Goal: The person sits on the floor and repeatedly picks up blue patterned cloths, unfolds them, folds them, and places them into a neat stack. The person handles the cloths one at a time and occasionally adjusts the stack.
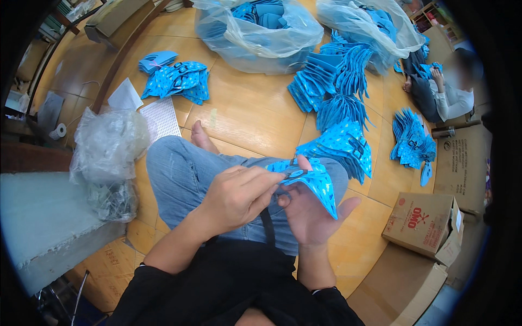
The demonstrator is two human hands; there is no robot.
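A blue patterned fabric piece [321, 187] with a pointed lower corner and dark trim is held over my lap. My left hand [236, 193] is closed, its fingertips pinching at the piece's upper left edge beside a small dark strip. Whether those fingertips also hold a small tool is hidden. My right hand [312, 214] is turned palm up under the piece, fingers gripping it and thumb stretched out to the right. Just beyond, a fanned stack of matching fabric pieces [340, 146] lies against my right knee.
More blue bundles [342, 70] lie ahead, below two clear plastic bags [261, 46] of blue pieces. A smaller pile [182, 81] and printed sheets [160, 117] are at left, near crumpled plastic [109, 141]. Cardboard boxes [421, 223] stand at right; another person [454, 100] sits beyond.
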